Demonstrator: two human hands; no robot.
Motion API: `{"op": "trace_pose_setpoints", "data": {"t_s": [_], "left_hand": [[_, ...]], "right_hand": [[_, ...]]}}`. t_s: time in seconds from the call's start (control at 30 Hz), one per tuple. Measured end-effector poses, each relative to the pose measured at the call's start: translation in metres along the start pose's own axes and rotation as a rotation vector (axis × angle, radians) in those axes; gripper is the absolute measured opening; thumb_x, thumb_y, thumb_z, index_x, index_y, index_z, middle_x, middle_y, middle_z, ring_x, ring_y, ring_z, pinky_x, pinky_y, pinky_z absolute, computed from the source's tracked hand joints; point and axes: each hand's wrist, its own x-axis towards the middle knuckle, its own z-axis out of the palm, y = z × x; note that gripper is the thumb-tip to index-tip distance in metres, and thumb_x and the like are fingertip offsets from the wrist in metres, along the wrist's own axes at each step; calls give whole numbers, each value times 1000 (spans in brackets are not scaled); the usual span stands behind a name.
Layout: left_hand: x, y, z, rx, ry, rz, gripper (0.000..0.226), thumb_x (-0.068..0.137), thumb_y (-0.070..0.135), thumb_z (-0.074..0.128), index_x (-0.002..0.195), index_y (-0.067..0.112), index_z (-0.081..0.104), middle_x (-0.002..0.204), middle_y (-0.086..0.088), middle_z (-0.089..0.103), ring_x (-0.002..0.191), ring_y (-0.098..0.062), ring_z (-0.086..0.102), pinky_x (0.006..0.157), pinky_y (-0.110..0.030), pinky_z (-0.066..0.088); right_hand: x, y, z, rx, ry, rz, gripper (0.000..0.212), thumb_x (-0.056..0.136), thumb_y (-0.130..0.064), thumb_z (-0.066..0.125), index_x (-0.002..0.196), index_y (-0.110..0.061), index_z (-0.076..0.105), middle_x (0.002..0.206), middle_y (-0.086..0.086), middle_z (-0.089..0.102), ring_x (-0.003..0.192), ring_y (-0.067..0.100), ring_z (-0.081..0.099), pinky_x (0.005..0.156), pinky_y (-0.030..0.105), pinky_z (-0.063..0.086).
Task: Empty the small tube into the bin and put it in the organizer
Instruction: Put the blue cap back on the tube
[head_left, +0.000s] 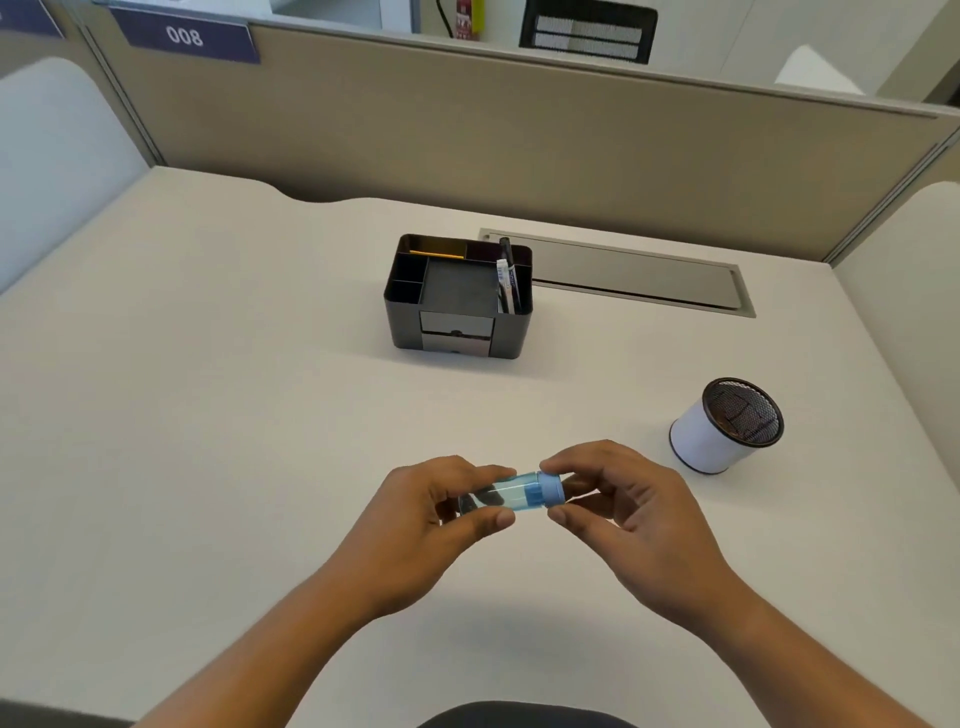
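Note:
A small clear blue tube (506, 493) lies sideways between my hands above the desk, with dark bits inside it. My left hand (431, 514) grips the tube's body between thumb and fingers. My right hand (618, 499) pinches the blue cap (549, 490) at the tube's right end. The small round bin (724, 428), white with a black mesh inside, stands to the right of my hands. Farther back at the middle of the desk sits the black organizer (460, 296), with pens in its right compartment.
A grey cable-tray lid (639, 273) is set into the desk behind the organizer. Beige partition walls (519, 130) close the desk at the back and sides. A dark rounded object (524, 717) shows at the bottom edge of the view.

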Motion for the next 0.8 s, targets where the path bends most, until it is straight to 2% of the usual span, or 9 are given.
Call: {"op": "trace_pose_setpoints", "data": {"t_s": [0.13,0.23,0.37,0.47,0.63,0.8], "left_hand": [[3,2,-13,-189,-109,-86,32,81,48,66,109,34,73,81,3,72,70,-7,64,63,-19,50],[4,6,-18,-315,-182,-117,24,88,43,63,101,28,76,80,0,73,70,-10,65,62,-21,50],[5,13,-24,-389,-253,-131,30,93,44,56,80,24,74,73,0,68,63,-12,59,61,-22,47],[5,17,-26,-401,-311,-135,34,95,44,52,72,27,71,67,3,62,57,-11,50,57,-17,42],[7,17,-28,-468,-374,-200,44,91,51,53,93,14,77,61,2,53,50,-9,41,52,-17,39],[6,18,-22,-511,-377,-256,50,88,54,56,92,10,77,56,2,44,49,-11,33,51,-20,35]], "right_hand": [[8,-7,0,-9,-17,-66,40,82,5,76,108,-25,73,109,-5,71,95,23,70,79,19,57],[11,-11,-1,5,-20,-99,37,82,4,75,110,-22,73,108,-4,72,95,23,70,80,20,57],[12,-17,-2,-10,-18,-88,30,82,-17,75,110,-25,73,104,-7,71,89,19,69,76,15,55],[10,-19,-2,-9,-16,-84,28,81,-23,76,109,-24,75,98,-6,72,83,18,68,72,13,52],[5,-19,-4,-25,-28,-77,26,82,-28,76,108,-25,75,97,-8,73,85,17,69,72,13,54],[1,-16,-4,-55,-42,-111,27,84,-24,77,110,-22,74,100,-7,73,91,21,71,80,21,58]]}}
